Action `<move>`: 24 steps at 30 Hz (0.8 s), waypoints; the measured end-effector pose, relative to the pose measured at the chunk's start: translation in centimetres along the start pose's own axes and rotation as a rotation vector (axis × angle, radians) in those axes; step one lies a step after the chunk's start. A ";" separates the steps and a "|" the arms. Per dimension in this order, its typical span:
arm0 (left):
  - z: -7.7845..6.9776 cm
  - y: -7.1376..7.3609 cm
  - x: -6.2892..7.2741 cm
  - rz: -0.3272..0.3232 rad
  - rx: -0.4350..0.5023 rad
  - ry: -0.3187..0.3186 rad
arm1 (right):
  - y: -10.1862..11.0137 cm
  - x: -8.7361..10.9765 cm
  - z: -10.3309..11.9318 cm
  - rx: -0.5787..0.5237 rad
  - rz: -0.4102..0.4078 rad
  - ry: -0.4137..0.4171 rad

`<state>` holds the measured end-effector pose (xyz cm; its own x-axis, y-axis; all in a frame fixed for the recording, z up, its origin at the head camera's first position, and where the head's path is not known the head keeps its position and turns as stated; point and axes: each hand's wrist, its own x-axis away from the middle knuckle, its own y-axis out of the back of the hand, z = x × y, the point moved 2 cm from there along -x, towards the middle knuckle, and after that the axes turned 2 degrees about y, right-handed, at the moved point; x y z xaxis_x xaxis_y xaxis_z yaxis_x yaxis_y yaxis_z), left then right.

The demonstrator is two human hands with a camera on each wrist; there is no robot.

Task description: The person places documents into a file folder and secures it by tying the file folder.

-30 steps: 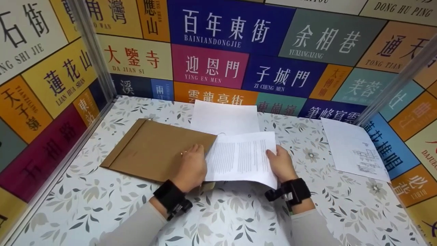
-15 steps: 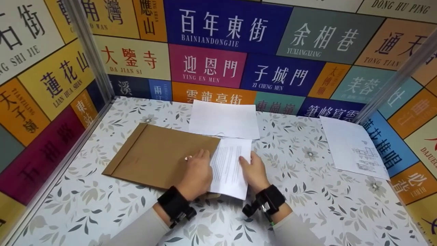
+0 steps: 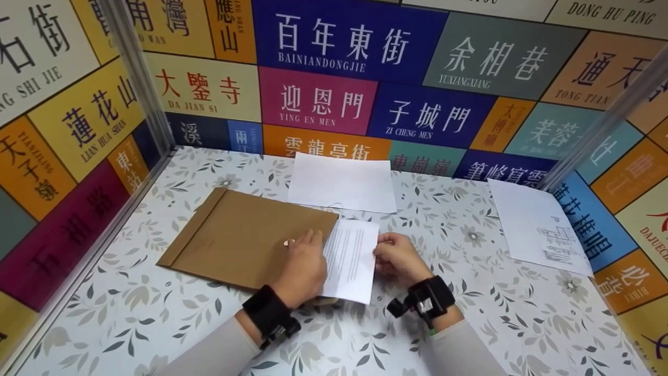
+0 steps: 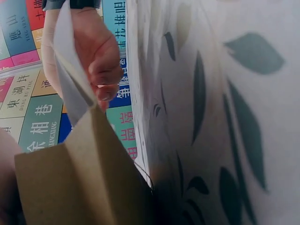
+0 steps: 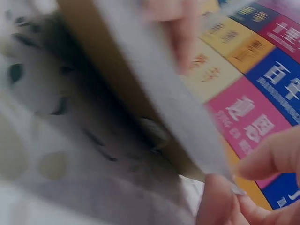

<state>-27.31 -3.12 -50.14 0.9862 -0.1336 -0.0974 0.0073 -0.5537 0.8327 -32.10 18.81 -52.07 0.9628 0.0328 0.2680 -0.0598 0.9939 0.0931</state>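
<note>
A brown paper envelope point(image 3: 245, 230) is tilted above the flowered table, its mouth toward the right. My left hand point(image 3: 302, 271) grips it near that mouth, fingers over the top face. White printed paper point(image 3: 350, 261) sticks out of the mouth, most of its width hidden inside. My right hand point(image 3: 401, 256) pinches the paper's right edge between thumb and curled fingers. Up close in the right wrist view, the fingertips point(image 5: 220, 199) meet at the paper's corner. In the left wrist view the paper point(image 4: 70, 61) runs into the envelope's mouth point(image 4: 93, 140).
A blank white sheet point(image 3: 342, 183) lies behind the envelope against the back wall. Another sheet point(image 3: 540, 227) with a printed drawing lies at the right, near the side wall. Sign-covered panels point(image 3: 349, 36) enclose the flowered table point(image 3: 156, 318) on three sides.
The printed paper has slid left, deeper into the envelope. My right hand moved left with it, then shifted its grip on the paper's edge. My left hand stays on the envelope.
</note>
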 end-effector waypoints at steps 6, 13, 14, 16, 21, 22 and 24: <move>0.0 -0.3 0.0 0.013 -0.043 0.011 | -0.5 0.0 -0.1 -0.035 0.032 0.014; -0.1 -0.2 0.3 -0.021 -0.035 -0.041 | -2.6 0.5 -0.3 -0.003 -0.054 0.061; -0.1 -0.2 0.3 -0.030 -0.033 -0.045 | -3.0 0.6 -0.2 0.001 -0.065 0.066; -0.1 -0.1 0.3 -0.039 -0.040 -0.042 | -3.6 0.6 0.1 -0.008 -0.074 0.083; -0.2 -0.1 0.3 -0.061 -0.066 -0.052 | -5.0 0.5 0.8 0.018 -0.074 0.133; -0.3 -0.2 0.3 -0.066 -0.070 -0.060 | -5.2 0.5 0.9 0.041 -0.081 0.143; -0.3 -0.3 0.4 -0.075 -0.073 -0.073 | -5.4 0.4 1.1 0.142 -0.107 0.180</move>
<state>-26.87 -2.75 -50.23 0.9679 -0.1552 -0.1979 0.0949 -0.5030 0.8590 -31.65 13.33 -51.41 0.9963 -0.0406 0.0753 0.0206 0.9683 0.2491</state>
